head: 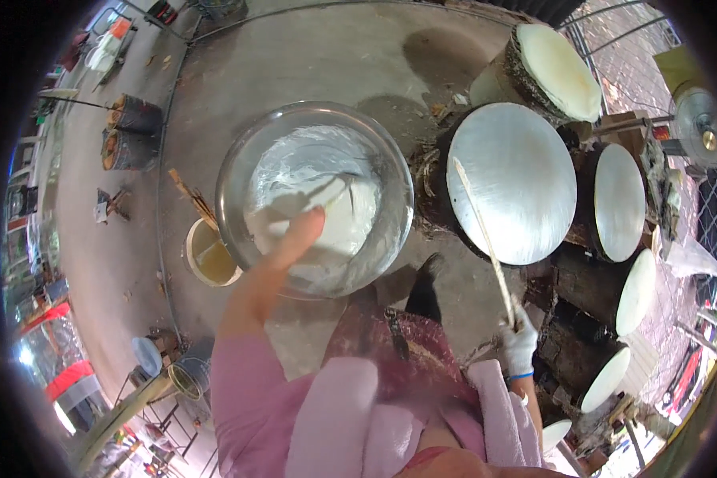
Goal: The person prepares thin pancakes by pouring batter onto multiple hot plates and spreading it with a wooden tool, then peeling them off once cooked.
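My left hand reaches into a large round metal basin, where a wet white dough or batter lies smeared over the bottom. White material covers or hides its fingers, so their grip is unclear. My right hand, in a white glove, grips a long thin pale stick. The stick's far end lies over a round metal griddle plate, just right of the basin. This plate shows a bare, shiny surface and sits on a dark drum-like base.
Further round plates stand to the right, one metal plate and several with pale tops. A pale-topped drum is behind. Left of the basin stands a bucket of cloudy liquid beside wooden sticks. A fan is at far right.
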`<state>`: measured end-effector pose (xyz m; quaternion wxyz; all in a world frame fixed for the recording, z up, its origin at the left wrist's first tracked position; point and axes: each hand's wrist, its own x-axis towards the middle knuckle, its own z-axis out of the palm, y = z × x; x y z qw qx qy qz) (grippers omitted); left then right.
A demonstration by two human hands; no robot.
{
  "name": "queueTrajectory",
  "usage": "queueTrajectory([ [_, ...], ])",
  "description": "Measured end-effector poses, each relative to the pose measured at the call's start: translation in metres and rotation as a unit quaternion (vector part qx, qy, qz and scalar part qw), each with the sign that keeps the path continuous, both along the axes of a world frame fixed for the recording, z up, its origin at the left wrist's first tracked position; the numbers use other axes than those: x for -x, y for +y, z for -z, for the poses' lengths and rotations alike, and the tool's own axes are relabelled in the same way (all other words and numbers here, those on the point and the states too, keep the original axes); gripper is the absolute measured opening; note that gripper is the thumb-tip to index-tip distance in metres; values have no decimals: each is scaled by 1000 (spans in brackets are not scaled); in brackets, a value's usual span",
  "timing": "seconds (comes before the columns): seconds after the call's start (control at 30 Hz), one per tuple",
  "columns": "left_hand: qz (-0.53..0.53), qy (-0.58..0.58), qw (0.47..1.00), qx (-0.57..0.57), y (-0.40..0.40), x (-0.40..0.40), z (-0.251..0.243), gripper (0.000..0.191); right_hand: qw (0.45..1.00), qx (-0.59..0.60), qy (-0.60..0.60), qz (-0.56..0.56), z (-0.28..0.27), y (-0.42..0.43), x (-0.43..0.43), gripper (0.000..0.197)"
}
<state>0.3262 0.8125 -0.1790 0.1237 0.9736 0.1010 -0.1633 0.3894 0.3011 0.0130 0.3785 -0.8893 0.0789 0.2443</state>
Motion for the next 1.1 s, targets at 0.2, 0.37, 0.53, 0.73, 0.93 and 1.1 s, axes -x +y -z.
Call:
queueTrajectory([
  [0.2,101,37,994,10,37,2,53,23,998,64,-1,10,-1,7,92,52],
  [0.37,-130,315,905,254,-17,75,17,43,982,18,132,132,39,-20,153,54],
  [0.53,-447,316,547,633,-66,182,-1,45,972,-28,222,-73,12,17,174,64],
  [0.73,-496,71,253,828,-195,188,-81,31,929,18,302,-211,75,3,233,52],
  [0.93,-368,-12,-33,929,-197,204,-159,26,933,-27,247,-261,10,-15,221,49],
  [1.1,-228,-18,74,971,-160,209,-307,31,948,-171,87,-256,0,-23,203,48],
])
